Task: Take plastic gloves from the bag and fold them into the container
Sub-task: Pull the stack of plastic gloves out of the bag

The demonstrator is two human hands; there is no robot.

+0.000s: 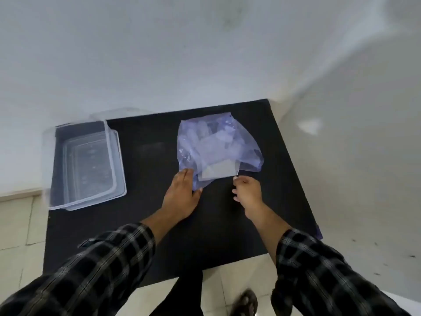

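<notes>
A translucent purple plastic bag point(218, 144) lies on the black table point(159, 224), with clear plastic gloves point(217, 171) showing through it and sticking out of its near opening. My left hand point(182, 190) rests flat on the bag's near left corner, pinning it down. Just right of the opening, my right hand point(247, 190) has its fingers curled at the edge of the protruding gloves; whether it grips them is unclear. A clear rectangular plastic container point(118, 169) stands empty at the table's left end.
The container's clear lid point(109, 114) leans behind it against the white wall point(182, 53). The table's right edge runs close to the wall corner. Tiled floor and a sandalled foot point(247, 302) show below the table's near edge.
</notes>
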